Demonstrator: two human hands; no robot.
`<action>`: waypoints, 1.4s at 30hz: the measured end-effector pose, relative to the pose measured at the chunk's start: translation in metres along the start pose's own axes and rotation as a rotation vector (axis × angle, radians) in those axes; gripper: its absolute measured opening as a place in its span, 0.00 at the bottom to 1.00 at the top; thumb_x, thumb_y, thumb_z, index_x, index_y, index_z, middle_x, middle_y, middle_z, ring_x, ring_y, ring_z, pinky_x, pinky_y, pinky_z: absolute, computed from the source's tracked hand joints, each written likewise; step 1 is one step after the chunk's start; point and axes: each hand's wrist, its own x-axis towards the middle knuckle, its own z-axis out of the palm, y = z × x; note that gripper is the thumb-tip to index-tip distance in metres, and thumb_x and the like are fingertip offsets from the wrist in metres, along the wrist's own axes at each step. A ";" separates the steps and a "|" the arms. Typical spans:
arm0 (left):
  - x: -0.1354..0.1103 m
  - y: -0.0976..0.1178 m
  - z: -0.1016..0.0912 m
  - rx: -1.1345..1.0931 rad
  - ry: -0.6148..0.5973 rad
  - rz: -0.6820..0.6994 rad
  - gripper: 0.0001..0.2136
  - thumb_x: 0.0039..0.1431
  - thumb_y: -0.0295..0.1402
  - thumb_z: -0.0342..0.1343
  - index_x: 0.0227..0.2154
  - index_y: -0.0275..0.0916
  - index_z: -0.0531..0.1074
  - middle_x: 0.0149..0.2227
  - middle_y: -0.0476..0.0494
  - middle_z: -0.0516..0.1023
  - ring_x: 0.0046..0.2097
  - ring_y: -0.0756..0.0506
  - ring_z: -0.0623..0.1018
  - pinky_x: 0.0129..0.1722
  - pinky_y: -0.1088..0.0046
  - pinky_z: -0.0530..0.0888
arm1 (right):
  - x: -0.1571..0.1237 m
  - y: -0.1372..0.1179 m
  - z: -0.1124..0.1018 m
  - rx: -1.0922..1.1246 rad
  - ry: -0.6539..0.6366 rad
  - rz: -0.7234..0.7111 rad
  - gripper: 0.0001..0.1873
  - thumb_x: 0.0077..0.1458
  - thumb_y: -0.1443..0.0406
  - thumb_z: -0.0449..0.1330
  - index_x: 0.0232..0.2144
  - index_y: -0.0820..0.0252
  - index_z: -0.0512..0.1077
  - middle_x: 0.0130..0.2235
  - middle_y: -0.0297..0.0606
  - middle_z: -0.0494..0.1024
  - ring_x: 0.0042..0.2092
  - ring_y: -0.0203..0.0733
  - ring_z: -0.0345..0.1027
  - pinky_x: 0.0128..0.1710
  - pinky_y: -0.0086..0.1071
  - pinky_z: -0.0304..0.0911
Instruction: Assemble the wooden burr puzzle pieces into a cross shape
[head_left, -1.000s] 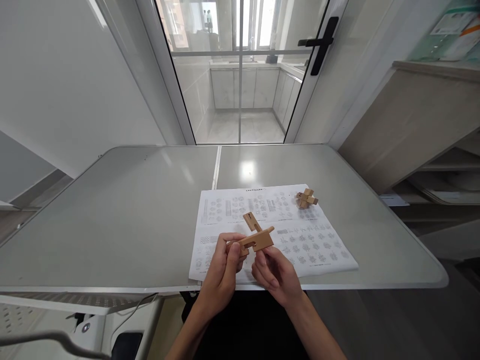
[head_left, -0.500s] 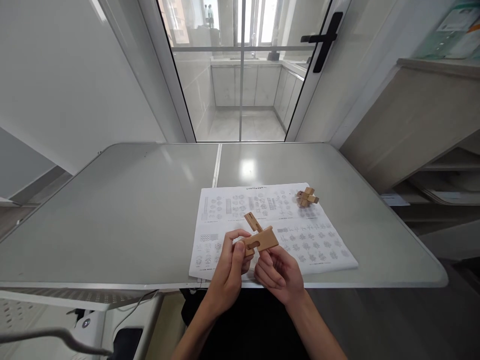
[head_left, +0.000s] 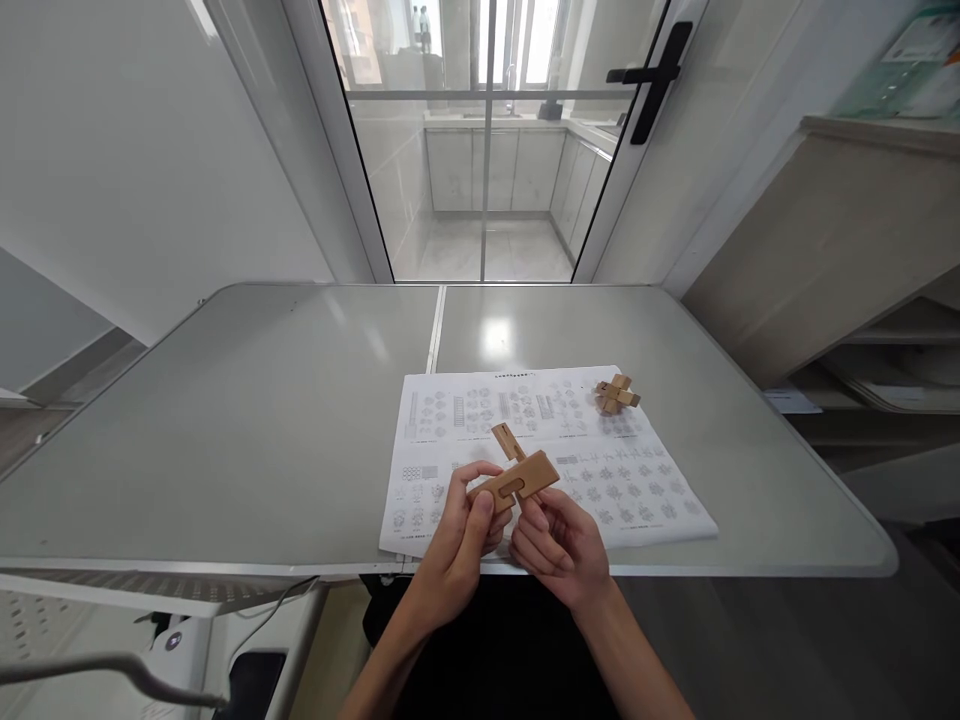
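Over the near part of a printed sheet, both my hands grip a cluster of interlocking wooden puzzle pieces (head_left: 537,474). A flat piece with a rounded slot lies across the front, and a notched wooden stick (head_left: 506,438) with a dark mark near its end juts out behind, away from me. My left hand (head_left: 461,535) is closed on the cluster's left end, thumb pressed on top. From below and to the right, my right hand (head_left: 562,545) pinches the right side; its fingertips are partly hidden by the wood.
The printed sheet of diagrams (head_left: 645,520) lies on a grey table (head_left: 262,430). An assembled wooden burr puzzle (head_left: 616,394) rests on its far right corner. Beyond the table stands a glass door with a black handle (head_left: 654,80). Shelves (head_left: 847,220) flank the right side.
My left thumb has shifted down, uncovering more of the cluster's left end. The left piece now lines up closer with the slotted one. My right hand has hardly moved.
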 end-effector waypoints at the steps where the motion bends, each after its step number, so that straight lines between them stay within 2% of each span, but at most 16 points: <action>1: 0.000 0.000 0.000 0.009 0.008 -0.004 0.18 0.76 0.50 0.46 0.57 0.44 0.58 0.30 0.55 0.56 0.30 0.51 0.58 0.29 0.75 0.58 | 0.000 0.000 0.000 -0.001 -0.008 0.004 0.22 0.69 0.56 0.57 0.23 0.58 0.68 0.10 0.20 0.51 0.13 0.29 0.35 0.17 0.25 0.42; 7: 0.001 -0.002 0.003 0.038 0.073 -0.055 0.18 0.73 0.53 0.50 0.52 0.44 0.59 0.33 0.53 0.64 0.30 0.51 0.60 0.29 0.75 0.61 | -0.002 0.001 -0.001 -0.036 -0.070 0.070 0.23 0.68 0.55 0.57 0.22 0.58 0.65 0.10 0.20 0.51 0.13 0.29 0.36 0.17 0.27 0.42; 11: 0.000 -0.001 0.001 0.104 0.071 -0.015 0.17 0.74 0.51 0.50 0.45 0.41 0.64 0.31 0.53 0.64 0.31 0.51 0.62 0.29 0.75 0.62 | -0.004 0.002 -0.002 -0.074 -0.076 0.082 0.23 0.68 0.55 0.57 0.22 0.57 0.64 0.10 0.20 0.51 0.12 0.29 0.35 0.18 0.27 0.42; 15: -0.001 -0.001 0.001 0.155 0.119 0.052 0.18 0.74 0.50 0.50 0.39 0.39 0.67 0.28 0.52 0.66 0.30 0.51 0.64 0.29 0.75 0.62 | -0.005 0.004 -0.003 -0.064 -0.141 0.077 0.21 0.68 0.56 0.56 0.23 0.58 0.66 0.10 0.19 0.51 0.13 0.29 0.36 0.17 0.27 0.41; 23: 0.000 -0.008 0.008 0.155 0.248 0.089 0.17 0.74 0.49 0.52 0.39 0.39 0.68 0.27 0.53 0.69 0.28 0.51 0.65 0.29 0.75 0.63 | -0.004 0.005 -0.002 -0.099 -0.125 0.068 0.23 0.68 0.54 0.58 0.23 0.57 0.65 0.10 0.18 0.50 0.12 0.28 0.35 0.15 0.26 0.40; 34: 0.005 0.002 0.002 0.086 0.149 -0.029 0.21 0.69 0.54 0.55 0.36 0.39 0.68 0.25 0.53 0.69 0.25 0.52 0.63 0.27 0.75 0.61 | -0.006 0.004 -0.004 -0.183 -0.084 0.090 0.25 0.66 0.52 0.60 0.21 0.58 0.65 0.09 0.18 0.49 0.11 0.26 0.33 0.14 0.25 0.38; 42: 0.005 0.009 -0.012 0.070 -0.013 -0.109 0.19 0.71 0.51 0.54 0.36 0.39 0.66 0.26 0.53 0.71 0.24 0.53 0.65 0.27 0.76 0.63 | -0.008 0.004 -0.005 -0.207 -0.128 0.082 0.24 0.68 0.54 0.59 0.22 0.58 0.65 0.10 0.17 0.48 0.11 0.25 0.32 0.14 0.24 0.36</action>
